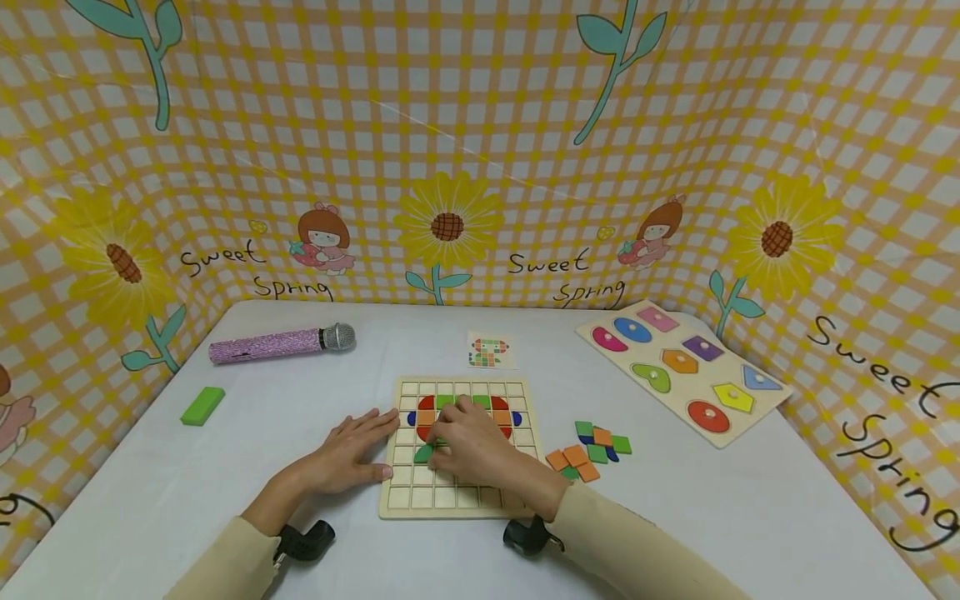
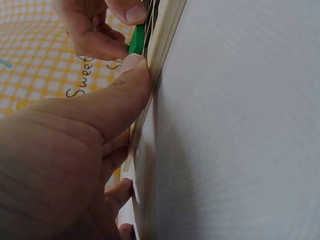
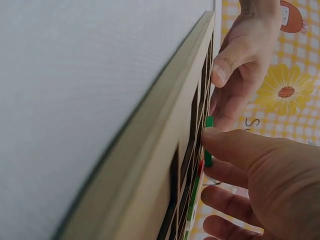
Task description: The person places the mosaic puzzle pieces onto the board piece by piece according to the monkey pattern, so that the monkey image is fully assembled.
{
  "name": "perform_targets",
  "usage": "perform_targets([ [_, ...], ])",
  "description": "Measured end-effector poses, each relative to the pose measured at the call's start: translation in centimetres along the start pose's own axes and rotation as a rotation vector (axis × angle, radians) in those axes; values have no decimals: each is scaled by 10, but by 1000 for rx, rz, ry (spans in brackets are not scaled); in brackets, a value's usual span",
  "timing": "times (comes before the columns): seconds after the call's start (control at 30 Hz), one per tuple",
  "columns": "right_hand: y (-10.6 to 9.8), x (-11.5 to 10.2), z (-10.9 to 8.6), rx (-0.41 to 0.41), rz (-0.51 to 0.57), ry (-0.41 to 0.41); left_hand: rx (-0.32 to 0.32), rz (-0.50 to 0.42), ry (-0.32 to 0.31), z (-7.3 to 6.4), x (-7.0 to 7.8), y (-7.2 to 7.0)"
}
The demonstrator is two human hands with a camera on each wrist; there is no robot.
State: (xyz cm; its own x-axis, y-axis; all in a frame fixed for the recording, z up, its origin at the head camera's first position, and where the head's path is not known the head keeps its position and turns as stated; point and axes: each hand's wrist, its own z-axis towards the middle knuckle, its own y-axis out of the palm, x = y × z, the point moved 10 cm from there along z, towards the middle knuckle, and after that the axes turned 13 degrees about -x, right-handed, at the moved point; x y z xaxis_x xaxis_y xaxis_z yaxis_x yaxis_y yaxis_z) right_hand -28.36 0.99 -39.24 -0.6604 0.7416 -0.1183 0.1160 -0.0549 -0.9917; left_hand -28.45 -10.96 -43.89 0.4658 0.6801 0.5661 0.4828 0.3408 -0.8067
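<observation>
A wooden grid board (image 1: pixel 399 497) lies flat at the table's middle, with red, green, orange and blue pieces set in its upper squares. My right hand (image 1: pixel 474 442) is over the board and pinches a green leaf-shaped piece (image 1: pixel 423 454) between thumb and fingers. In the right wrist view that green piece (image 3: pixel 209 150) stands on edge close to the grid. My left hand (image 1: pixel 345 457) rests at the board's left side, fingers extended, with thumb and fingertips against the frame. Part of the pattern is hidden beneath the right hand.
Loose tiles (image 1: pixel 576 455) in orange, green and blue lie right of the board. Behind it is a small pattern card (image 1: pixel 491 350). A knobbed shape puzzle (image 1: pixel 708 354) sits at the back right; a glittery microphone (image 1: pixel 273 345) and a green block (image 1: pixel 202 406) lie left.
</observation>
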Motion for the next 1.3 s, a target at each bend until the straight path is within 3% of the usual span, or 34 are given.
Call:
perform_targets([
  [0.67,1,3,-1,2,35,13,3,7,8,0,0,0],
  [0.9,-4,4,-6,39,37,-8,0,-8,12,0,1,0],
  [1.1,-14,10,-19,105,44,-11,4,-10,11,0,-1,1],
  [1.3,-23,33,-44,167,57,32,1,-12,15,0,0,1],
])
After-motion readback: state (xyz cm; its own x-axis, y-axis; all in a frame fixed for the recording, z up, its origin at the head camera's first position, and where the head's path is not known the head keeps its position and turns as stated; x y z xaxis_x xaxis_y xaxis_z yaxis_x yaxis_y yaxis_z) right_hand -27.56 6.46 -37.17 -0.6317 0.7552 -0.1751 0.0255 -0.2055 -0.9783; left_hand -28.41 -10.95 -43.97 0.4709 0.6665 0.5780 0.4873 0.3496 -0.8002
